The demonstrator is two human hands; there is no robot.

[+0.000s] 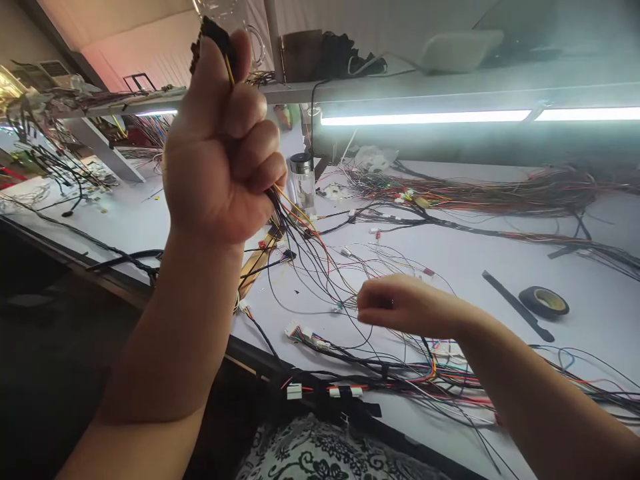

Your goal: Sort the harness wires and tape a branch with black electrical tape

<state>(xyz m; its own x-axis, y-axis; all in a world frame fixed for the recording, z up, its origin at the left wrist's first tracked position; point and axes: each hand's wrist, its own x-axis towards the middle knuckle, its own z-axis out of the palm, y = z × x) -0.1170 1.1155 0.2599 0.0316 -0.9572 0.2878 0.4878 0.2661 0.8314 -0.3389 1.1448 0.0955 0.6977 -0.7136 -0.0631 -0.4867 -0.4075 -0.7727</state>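
Note:
Raised at the upper left, my left hand (215,147) is closed around a bundle of thin wires. A black connector (215,37) sticks out above its thumb and forefinger, with a yellow wire beside it. Below the fist the loose wires (305,233), black, red and yellow, fan down to the right toward the table. My right hand (395,305) is low over the table with its fingers curled, close to the ends of these wires. Whether it grips any of them is hidden. Small white connectors (300,330) lie to its left, on a black-taped harness (360,363).
A roll of black tape (544,302) and a dark flat strip (517,305) lie at the right. Behind are a thick wire bundle (525,193) and a lidded glass jar (303,180). A shelf (450,83) with a lit tube (430,118) spans the back.

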